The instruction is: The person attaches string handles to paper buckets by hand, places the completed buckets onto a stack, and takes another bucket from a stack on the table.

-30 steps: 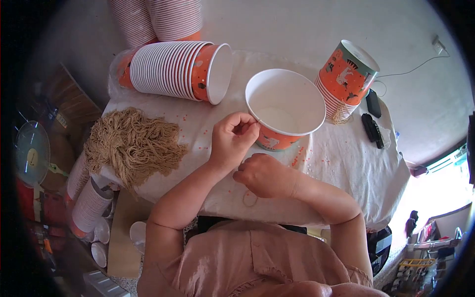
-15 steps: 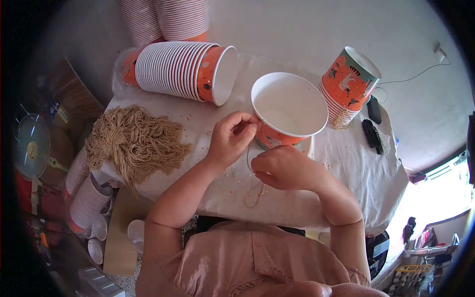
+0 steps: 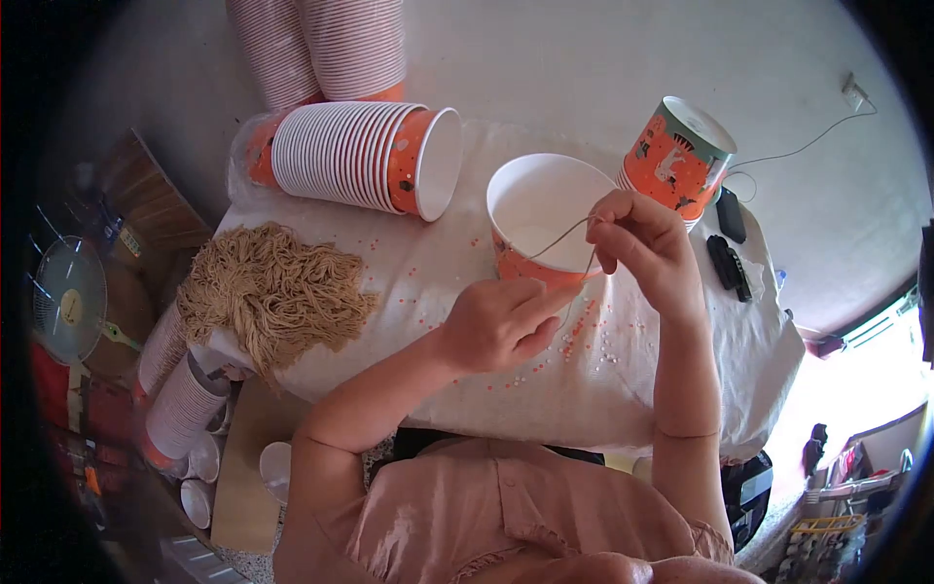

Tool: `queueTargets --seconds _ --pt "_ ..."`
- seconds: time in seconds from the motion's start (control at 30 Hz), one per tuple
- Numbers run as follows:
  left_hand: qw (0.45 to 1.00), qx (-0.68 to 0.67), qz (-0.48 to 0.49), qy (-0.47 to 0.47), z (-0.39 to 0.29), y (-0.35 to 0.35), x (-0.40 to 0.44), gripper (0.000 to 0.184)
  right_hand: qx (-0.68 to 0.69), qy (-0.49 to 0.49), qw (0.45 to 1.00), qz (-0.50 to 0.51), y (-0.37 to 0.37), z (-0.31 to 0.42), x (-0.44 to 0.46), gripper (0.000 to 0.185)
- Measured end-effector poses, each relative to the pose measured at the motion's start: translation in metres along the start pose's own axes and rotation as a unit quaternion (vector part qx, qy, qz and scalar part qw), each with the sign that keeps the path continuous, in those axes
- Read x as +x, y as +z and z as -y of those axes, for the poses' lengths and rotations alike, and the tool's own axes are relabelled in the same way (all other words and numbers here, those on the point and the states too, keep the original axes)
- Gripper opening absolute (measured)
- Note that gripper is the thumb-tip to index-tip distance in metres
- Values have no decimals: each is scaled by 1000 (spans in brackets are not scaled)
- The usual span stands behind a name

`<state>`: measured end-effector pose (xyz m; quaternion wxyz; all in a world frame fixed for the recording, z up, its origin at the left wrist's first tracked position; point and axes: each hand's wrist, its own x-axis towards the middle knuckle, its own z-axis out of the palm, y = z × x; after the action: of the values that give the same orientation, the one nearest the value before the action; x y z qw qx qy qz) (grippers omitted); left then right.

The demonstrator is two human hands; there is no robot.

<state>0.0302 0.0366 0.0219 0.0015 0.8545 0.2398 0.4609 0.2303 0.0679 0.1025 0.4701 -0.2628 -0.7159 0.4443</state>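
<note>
A large paper bucket (image 3: pixel 516 200), white inside and printed orange outside, stands open side up on the table. A thin tan string (image 3: pixel 562 235) runs from near its front rim up to my right hand (image 3: pixel 647 251), which pinches it above the bucket's right side. From there the string bends down to my left hand (image 3: pixel 501 326). That hand is in front of the bucket, index finger stretched along the rim, with the string at its fingertips; its other fingers are curled. The bucket's lower front is partly hidden behind my hands.
A tan string pile (image 3: pixel 277 297) and a nested bucket stack (image 3: pixel 341 151) lie at left. Upside-down buckets (image 3: pixel 671 161) stand at right, beside black objects (image 3: pixel 730 263). Small orange and white paper dots (image 3: pixel 574 341) litter the cloth-covered table (image 3: pixel 389 389). A fan (image 3: pixel 70 307) stands far left.
My right hand has risen to the right, drawing the string up over the rim. My left hand has moved from the rim's left side down and right. The view has shifted slightly.
</note>
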Motion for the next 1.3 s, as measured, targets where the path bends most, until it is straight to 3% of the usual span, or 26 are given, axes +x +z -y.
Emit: queueTargets --seconds 0.07,0.13,0.23,0.27,0.43,0.6,0.73,0.8,0.87,0.93,1.0,1.07,1.13,1.2,1.3 --pt "1000 2 -16 -17 2 4 9 28 52 15 999 7 -6 2 2 7" --pt "999 2 -30 -31 6 2 14 27 229 76 966 98 -13 8 1 11" --pt "977 -77 10 -199 18 -12 14 24 293 51 946 131 -20 10 -3 12" --pt "979 -75 -15 -191 28 -14 16 24 328 45 932 150 -22 12 -4 12" --pt "958 -75 -41 -272 71 -25 30 13 334 -8 932 140 -34 12 -8 12" --pt "960 -68 -116 -245 104 -18 32 14 327 -28 935 134 -38 17 -10 9" --pt "962 -54 -190 -187 91 -17 33 11 276 35 954 111 -29 22 -8 6" --pt "961 -61 -202 -176 67 -21 34 11 161 24 986 37 -22 17 -6 8" --pt "902 -307 -162 -257 38 -25 33 11 163 31 986 27 -18 11 -4 7" --pt "892 -346 -116 -268 16 -30 34 15 188 11 982 9 -10 6 -2 7" --pt "831 -474 18 -292 2 -26 36 22 189 15 982 18 -6 2 -2 7" --pt "775 -528 39 -345 -8 -13 36 28 200 2 980 19 -1 -1 -1 8" --pt "755 -558 34 -342 -13 -7 33 28 191 2 981 17 2 -2 0 8" --pt "699 -613 30 -367 -9 0 29 27 182 1 983 13 2 -4 0 8" --pt "690 -630 31 -355 4 4 20 22 175 -24 984 -17 -3 -8 3 7"
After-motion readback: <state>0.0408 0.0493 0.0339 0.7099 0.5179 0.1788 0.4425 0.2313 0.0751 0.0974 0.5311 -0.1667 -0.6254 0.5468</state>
